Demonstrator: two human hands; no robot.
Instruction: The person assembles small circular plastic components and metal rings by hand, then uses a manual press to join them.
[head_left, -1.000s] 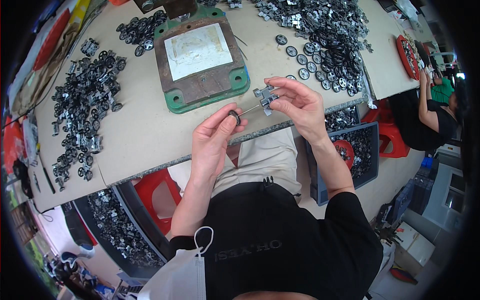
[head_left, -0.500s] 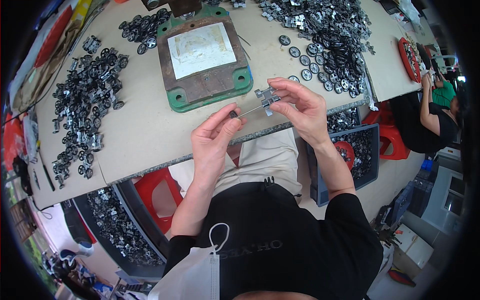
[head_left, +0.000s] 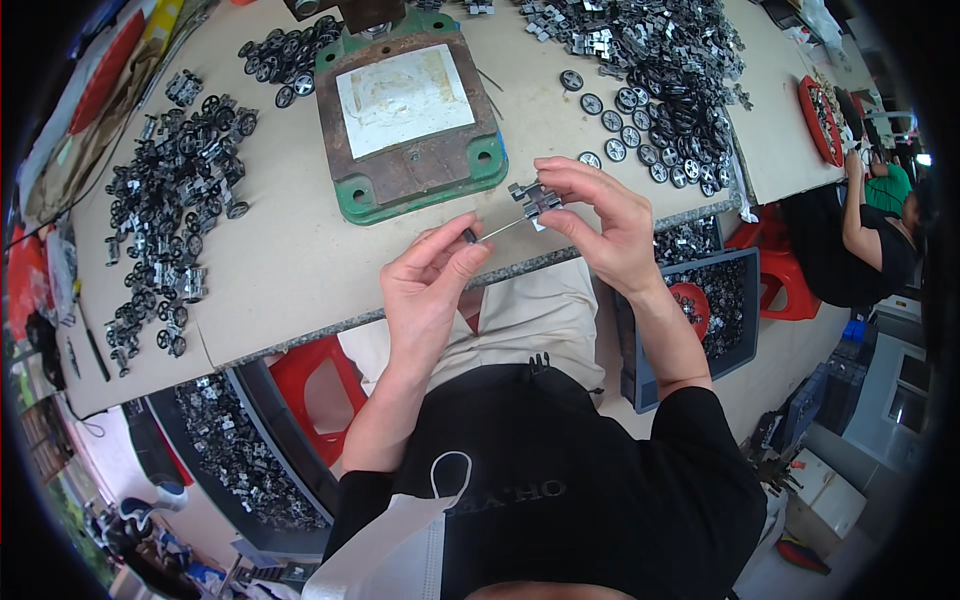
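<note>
fingers of the left hand (head_left: 425, 285) are closed in a narrow pinch on a small black wheel (head_left: 469, 236). a thin metal axle (head_left: 503, 230) extends from the wheel toward the right. fingers of the right hand (head_left: 618, 238) hold a grey toy-car chassis (head_left: 541, 204) between the thumb and the other fingertips, above the near edge of the bench (head_left: 275, 270).

change of position: one second ago the wheel shows its face to the camera; now it stands nearly edge-on. the chassis is also tipped slightly compared with half a second ago. both hands remain at almost the same place.

effect on the work: the axle now points at the lower left side of the chassis, which suggests that alignment for insertion is in progress. its far end is at or very near the chassis; whether it has entered a hole cannot be told at this scale.

surroundings: the green-edged press base (head_left: 405, 175) lies just beyond the hands. loose wheels (head_left: 615, 150) lie to the right, and wheeled chassis assemblies (head_left: 180, 215) are heaped to the left. these show no clear change.
</note>
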